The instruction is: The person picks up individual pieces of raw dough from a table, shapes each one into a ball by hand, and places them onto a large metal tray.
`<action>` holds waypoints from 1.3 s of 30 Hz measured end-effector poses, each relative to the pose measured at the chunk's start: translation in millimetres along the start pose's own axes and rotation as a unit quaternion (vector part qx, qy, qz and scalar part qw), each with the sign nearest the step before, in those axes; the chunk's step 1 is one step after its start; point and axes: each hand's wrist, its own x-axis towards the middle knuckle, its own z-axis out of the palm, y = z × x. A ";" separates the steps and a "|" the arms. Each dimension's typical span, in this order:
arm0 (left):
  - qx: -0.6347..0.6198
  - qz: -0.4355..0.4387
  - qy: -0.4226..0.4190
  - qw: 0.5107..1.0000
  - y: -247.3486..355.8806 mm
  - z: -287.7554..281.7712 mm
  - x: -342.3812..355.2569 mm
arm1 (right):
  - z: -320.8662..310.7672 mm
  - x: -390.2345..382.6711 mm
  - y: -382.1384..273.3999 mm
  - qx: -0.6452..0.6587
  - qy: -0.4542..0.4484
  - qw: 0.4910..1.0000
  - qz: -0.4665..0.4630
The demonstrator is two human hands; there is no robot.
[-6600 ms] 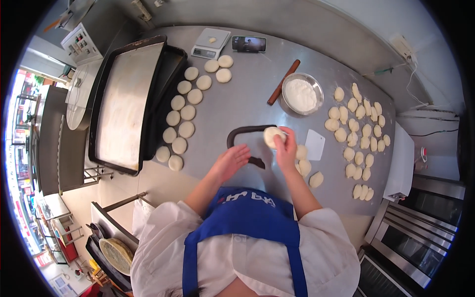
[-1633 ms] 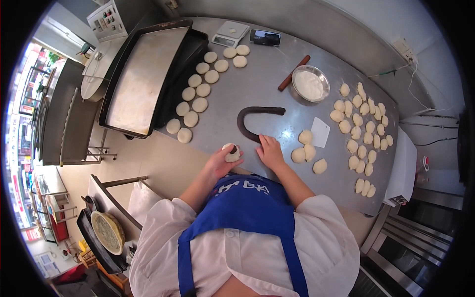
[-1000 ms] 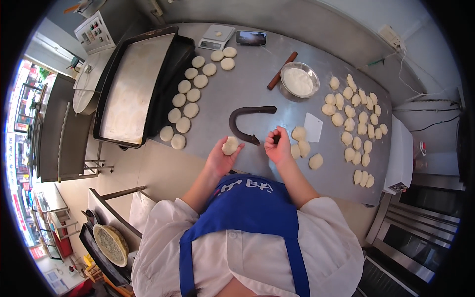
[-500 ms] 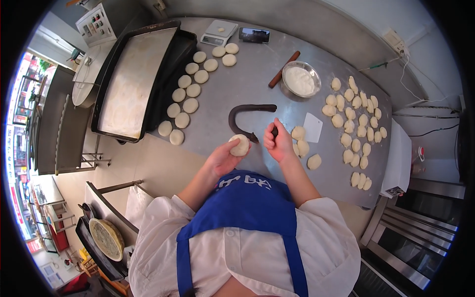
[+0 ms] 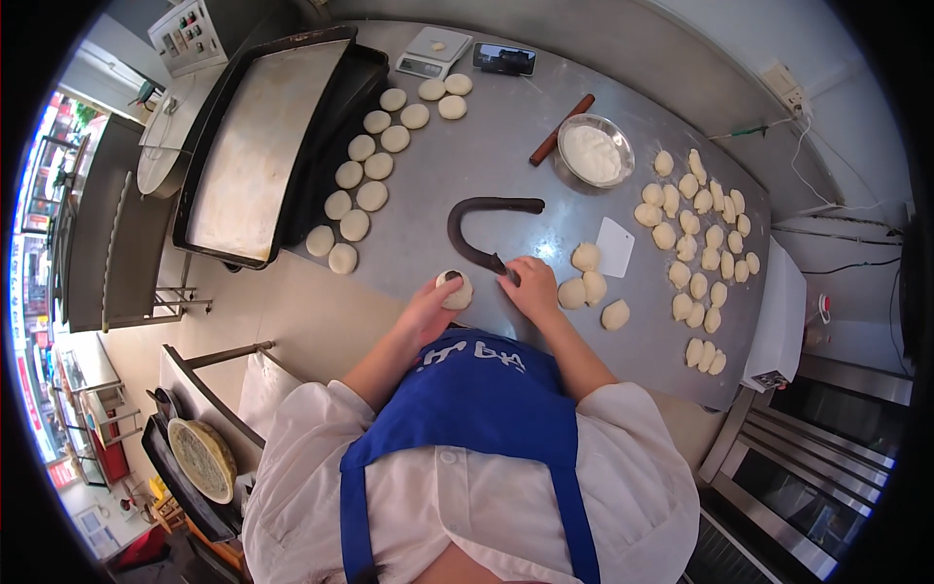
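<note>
My left hand [image 5: 420, 313] is closed round a flat white dough round [image 5: 456, 295], which has a small dark lump of paste [image 5: 452, 277] lying on its upper part. Just to the right, my right hand [image 5: 534, 290] pinches the near end of a long dark paste roll [image 5: 455, 230]. The roll curves like a hook on the steel table. Several pale dough pieces [image 5: 571, 293] lie close to the right of that hand, next to a white scraper [image 5: 615, 247].
Dough rounds [image 5: 372, 196] line the table's left side beside stacked baking trays [image 5: 243, 156]. A rolling pin [image 5: 562, 128], a metal bowl of flour [image 5: 626, 146], a scale [image 5: 434, 51] and a phone [image 5: 504, 59] stand farther back. Many dough lumps [image 5: 687, 222] lie right.
A dark lump now sits on the dough in my left hand, which has moved slightly left and down. My right hand has come down to the paste roll's near end.
</note>
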 end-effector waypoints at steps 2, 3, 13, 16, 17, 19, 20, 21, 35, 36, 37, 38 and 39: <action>-0.132 -0.052 -0.011 0.990 5.4 -1.1 -0.3 | 11.6 -4.5 14.7 -0.036 -0.051 0.996 -0.056; -0.132 -0.051 -0.009 0.990 6.5 -0.7 -0.9 | 15.7 -6.0 17.8 -0.035 -0.053 0.996 -0.057; -0.180 -0.065 0.012 0.981 11.7 15.7 -4.4 | 13.4 2.2 16.3 0.027 -0.060 0.998 0.005; -0.155 -0.058 0.013 0.986 11.2 14.4 -1.8 | -11.0 9.9 -13.5 0.161 -0.080 0.972 0.152; -0.129 -0.047 0.003 0.991 10.4 15.1 0.3 | -21.0 14.6 -26.2 0.234 -0.060 0.949 0.204; -0.106 -0.019 -0.015 0.994 13.4 27.9 -2.2 | -38.1 19.9 -61.0 0.276 -0.044 0.950 0.140; -0.079 0.012 -0.034 0.996 16.0 33.1 -2.1 | -41.5 21.6 -74.7 0.318 -0.024 0.945 0.074; -0.079 0.010 -0.035 0.996 14.3 35.1 -0.1 | -41.8 20.4 -81.5 0.318 -0.023 0.945 0.075; -0.110 0.008 -0.195 0.975 41.2 67.1 -26.9 | -57.7 37.0 -91.6 0.261 -0.022 0.958 -0.117; -0.080 0.018 -0.195 0.977 40.8 68.1 -29.0 | -58.9 38.4 -93.9 0.252 -0.007 0.957 -0.145; -0.080 0.018 -0.195 0.977 40.3 69.3 -32.6 | -60.6 37.2 -98.2 0.252 -0.006 0.957 -0.145; -0.076 0.020 -0.188 0.979 39.3 69.8 -36.6 | -68.3 37.6 -114.1 0.203 0.032 0.966 -0.157; -0.071 0.020 -0.182 0.981 38.2 71.1 -38.8 | -72.5 37.3 -124.6 0.153 0.071 0.971 -0.168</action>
